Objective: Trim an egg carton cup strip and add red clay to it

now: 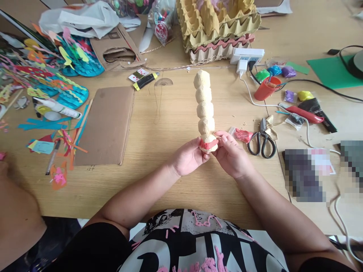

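A pale, knobbly stick of stacked rounded lumps (pixel 204 109) points away from me over the middle of the table. Around its near end runs a red band (pixel 209 144). My left hand (pixel 188 156) grips that end from the left, its thumb beside the band. From the right, my right hand (pixel 231 153) holds the same end, with thumb and forefinger pinched close to the band. Just beyond my right hand lie a red packet (pixel 242 135) and black-handled scissors (pixel 262 139).
Flat cardboard (pixel 103 126) and paper scraps lie left; egg trays (pixel 218 30) stand at the back. A power strip (pixel 247 56), red cup (pixel 266 88), cables and clay packets are on the right. Another person's arm (pixel 17 215) rests at the left edge.
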`<state>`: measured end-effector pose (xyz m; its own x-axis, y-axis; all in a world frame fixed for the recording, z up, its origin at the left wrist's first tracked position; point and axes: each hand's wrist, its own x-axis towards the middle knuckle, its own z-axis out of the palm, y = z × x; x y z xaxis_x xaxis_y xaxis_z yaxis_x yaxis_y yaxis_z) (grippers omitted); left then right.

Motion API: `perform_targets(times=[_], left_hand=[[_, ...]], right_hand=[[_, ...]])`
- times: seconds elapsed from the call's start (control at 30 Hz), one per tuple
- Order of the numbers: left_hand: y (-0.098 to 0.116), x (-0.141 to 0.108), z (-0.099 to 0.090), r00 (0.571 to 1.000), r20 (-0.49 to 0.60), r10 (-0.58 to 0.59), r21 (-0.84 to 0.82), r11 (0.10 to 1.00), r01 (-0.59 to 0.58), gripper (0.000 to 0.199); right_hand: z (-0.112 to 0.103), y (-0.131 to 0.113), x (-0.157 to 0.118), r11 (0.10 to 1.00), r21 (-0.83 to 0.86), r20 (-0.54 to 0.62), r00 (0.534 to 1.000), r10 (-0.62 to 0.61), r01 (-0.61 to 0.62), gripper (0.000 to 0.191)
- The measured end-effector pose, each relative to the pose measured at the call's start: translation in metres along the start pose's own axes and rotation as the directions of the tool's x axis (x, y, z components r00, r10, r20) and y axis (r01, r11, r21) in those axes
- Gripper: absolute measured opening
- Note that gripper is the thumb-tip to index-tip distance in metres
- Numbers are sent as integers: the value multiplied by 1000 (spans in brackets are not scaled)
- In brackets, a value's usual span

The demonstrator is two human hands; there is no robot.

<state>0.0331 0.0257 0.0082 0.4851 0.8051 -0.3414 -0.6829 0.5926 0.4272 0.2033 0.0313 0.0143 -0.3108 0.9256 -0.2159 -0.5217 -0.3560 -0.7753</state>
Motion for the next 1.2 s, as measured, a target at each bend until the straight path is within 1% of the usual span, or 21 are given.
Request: perform_targets(times=[0.1,0.23,0.47,0.63,0.87,0.97,1.1,1.2], left_hand=[[0,-1,1,1000,27,-7,2,1000,7,43],[-1,-1,2,1000,23,7,45,999,-8,40],[-4,-1,-1,998,19,54,96,994,-55,40],[-4,0,-2,999,1,47,74,996,-47,40],[-2,-1,2,999,-3,38,62,997,-38,38],[-2,-1,3,999,18,34,59,998,-35,41],[-2,-1,3,1000,3,27,45,999,-27,42],[-3,-1,3,999,-11,35,28,999,-35,42]], right_hand=[[0,0,0,1000,17,0,1000,14,-14,31],[1,1,-2,1000,-2,-7,1000,7,-7,33],[1,1,-2,999,-27,21,1000,-19,20,36],[2,2,-2,999,-27,46,998,-33,34,38],[4,5,-2,997,-37,29,997,-69,70,34],[4,4,-2,999,-8,27,998,-52,52,34],[3,3,-1,1000,6,74,997,-27,27,37],[4,7,-1,996,5,90,992,-84,84,33]])
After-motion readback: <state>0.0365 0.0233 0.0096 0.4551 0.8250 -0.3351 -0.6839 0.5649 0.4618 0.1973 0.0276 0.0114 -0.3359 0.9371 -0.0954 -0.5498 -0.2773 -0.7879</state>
